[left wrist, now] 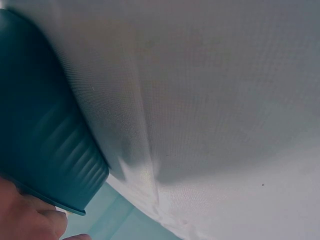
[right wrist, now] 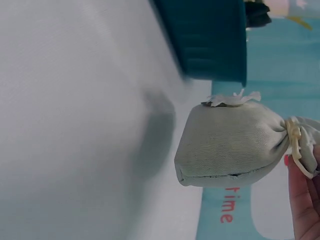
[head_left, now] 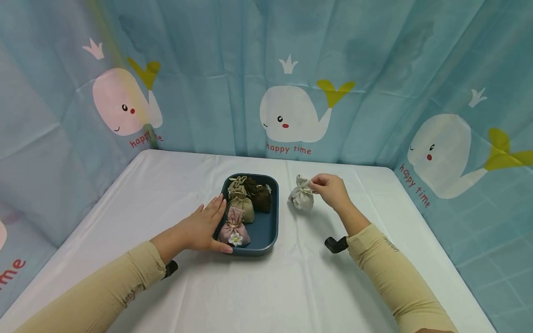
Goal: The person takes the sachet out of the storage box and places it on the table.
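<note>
My right hand [head_left: 331,190] pinches a light grey drawstring pouch [head_left: 301,196] by its gathered neck, to the right of the bin. In the right wrist view the pouch [right wrist: 230,142] hangs above the white cloth, a white flower on its side. My left hand [head_left: 202,230] rests with straight fingers along the left rim of a dark blue bin [head_left: 263,237], thumb at the near rim. Inside the bin lie a pink pouch [head_left: 235,231] with a white flower, an olive-beige pouch [head_left: 243,206], and a dark brown pouch [head_left: 262,200] at the back.
A white cloth [head_left: 250,296] covers the table. Blue curtains [head_left: 200,115] printed with whales enclose its back and sides. Black wrist mounts [head_left: 335,244] stick out from the sleeves.
</note>
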Demonstrator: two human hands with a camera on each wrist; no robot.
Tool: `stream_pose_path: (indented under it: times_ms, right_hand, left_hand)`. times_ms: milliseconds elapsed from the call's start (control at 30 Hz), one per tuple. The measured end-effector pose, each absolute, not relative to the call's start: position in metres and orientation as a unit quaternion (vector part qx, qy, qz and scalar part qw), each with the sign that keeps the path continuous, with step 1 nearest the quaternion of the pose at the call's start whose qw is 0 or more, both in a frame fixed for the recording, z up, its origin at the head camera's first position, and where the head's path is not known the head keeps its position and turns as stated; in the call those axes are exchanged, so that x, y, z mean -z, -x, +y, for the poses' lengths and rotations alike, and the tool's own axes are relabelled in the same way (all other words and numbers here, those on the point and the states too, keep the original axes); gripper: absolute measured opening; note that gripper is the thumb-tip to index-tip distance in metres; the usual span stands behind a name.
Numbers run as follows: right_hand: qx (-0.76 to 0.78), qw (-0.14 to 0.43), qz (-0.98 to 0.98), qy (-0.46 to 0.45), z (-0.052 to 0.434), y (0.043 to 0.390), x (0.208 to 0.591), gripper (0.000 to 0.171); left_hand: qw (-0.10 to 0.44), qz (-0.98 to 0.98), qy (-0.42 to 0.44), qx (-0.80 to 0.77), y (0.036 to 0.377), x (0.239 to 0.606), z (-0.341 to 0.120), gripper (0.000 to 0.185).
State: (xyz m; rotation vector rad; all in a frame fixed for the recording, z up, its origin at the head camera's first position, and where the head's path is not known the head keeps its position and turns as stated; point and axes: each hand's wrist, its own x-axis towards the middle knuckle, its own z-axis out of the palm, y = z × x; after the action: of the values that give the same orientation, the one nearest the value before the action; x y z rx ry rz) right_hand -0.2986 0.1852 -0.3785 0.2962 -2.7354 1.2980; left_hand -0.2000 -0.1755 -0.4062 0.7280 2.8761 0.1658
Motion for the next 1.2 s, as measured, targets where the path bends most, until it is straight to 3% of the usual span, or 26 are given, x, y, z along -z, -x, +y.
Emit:
stream_pose_path:
  times_ms: [300, 800, 1200]
  right_hand:
    - [-0.407, 0.011, -0.91, -0.077, 0.188, 0.301, 0.39, 0.013]
    - [-0.418, 0.0, -0.906, -0.066, 0.19, 0.302, 0.396, 0.014]
    - [-0.443, -0.002, -0.895, -0.055, 0.197, 0.3, 0.392, 0.029]
  left_hand:
    - [0.085, 0.965, -0.242, -0.059, 0.199, 0.403, -0.175, 0.129]
    - [0.092, 0.965, -0.239, -0.055, 0.199, 0.403, -0.174, 0.129]
    - [0.096, 0.964, -0.24, -0.055, 0.198, 0.401, -0.173, 0.129]
